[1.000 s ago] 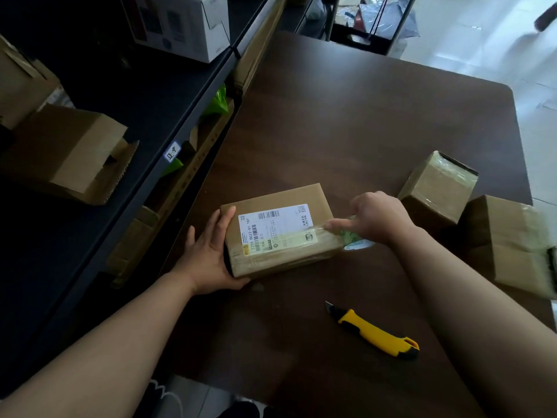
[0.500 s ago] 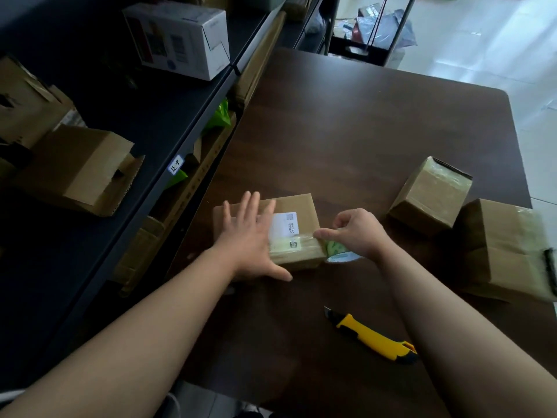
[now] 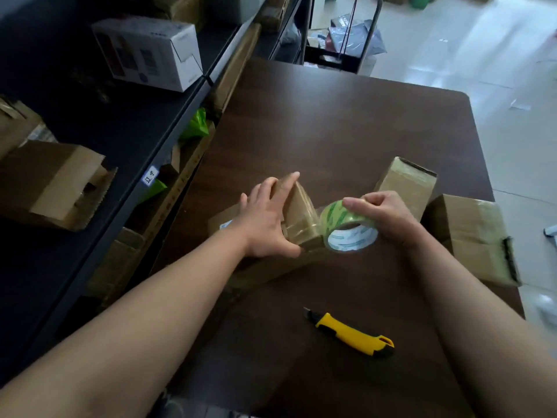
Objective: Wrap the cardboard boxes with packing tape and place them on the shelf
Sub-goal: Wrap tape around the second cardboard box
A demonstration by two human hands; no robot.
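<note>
Tape could wrinkle or stick to itself if your right hand, fingers clamped on the tape roll, slackens while your left hand, fingers spread, tips the cardboard box mid-surface on its edge.

On the dark table the left hand lies flat against a cardboard box tipped up on edge, fingers spread over its top. The right hand grips a tape roll just right of the box — clear tape runs onto it. Near them lies a yellow utility knife. Two taped boxes sit at right — a shelf stands left.
</note>
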